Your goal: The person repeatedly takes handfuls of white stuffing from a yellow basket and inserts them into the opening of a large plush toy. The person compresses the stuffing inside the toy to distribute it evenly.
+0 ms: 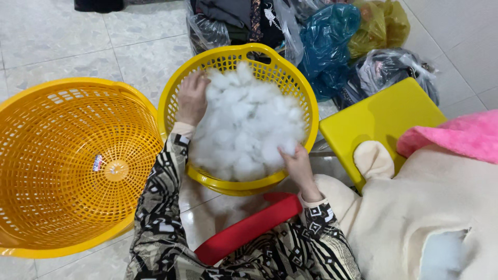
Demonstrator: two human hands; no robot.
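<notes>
**Presently: stuffing lot, mid-handling**

White fibre stuffing (244,124): heaped in yellow basket (174,91), near full. Left hand (192,97): fingers spread, pressed into heap's far-left edge. Right hand (296,158): curled round a tuft at near-right side. Cream plush toy (415,207): at right, open seam showing filling, seemingly part-stuffed. Orange basket (62,166): tilted, empty.

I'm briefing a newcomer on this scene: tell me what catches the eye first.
The heap of fluffy white fibre stuffing fills the round yellow plastic lattice basket at centre, with the left hand and right hand dug into it. A larger orange plastic lattice basket lies tipped at left.
</notes>
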